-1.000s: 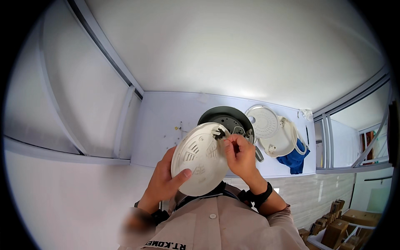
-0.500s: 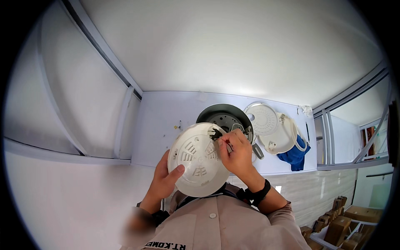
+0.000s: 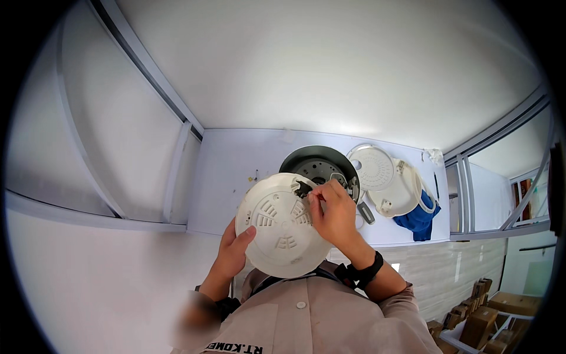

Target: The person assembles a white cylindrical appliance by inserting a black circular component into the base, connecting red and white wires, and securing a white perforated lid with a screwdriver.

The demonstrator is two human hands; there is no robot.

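My left hand (image 3: 236, 248) grips the left edge of a round white plastic base cover (image 3: 277, 251), its thumb lying on the vented face. The cover is tilted up in front of me, with slots moulded in groups. A black socket-like part (image 3: 303, 189) sits in a notch at its upper rim. Beside that part, my right hand (image 3: 335, 213) is closed in a pinch; whatever lies between its fingertips is too small to make out. Behind the cover stands a dark round metal housing (image 3: 318, 154), with wires at its right side, partly hidden by the cover and my right hand.
On the white table (image 3: 230, 153), a perforated white disc (image 3: 372, 168) and a cream lid-like shell (image 3: 396, 197) lie to the right. A blue cloth (image 3: 417, 223) is under the shell. A grey handle (image 3: 366, 213) juts beside the housing. Small loose parts (image 3: 253, 177) lie at left.
The cover has shifted very slightly in my left hand's grip. My right hand stays pinched beside the black part, with its fingertips moved a little.
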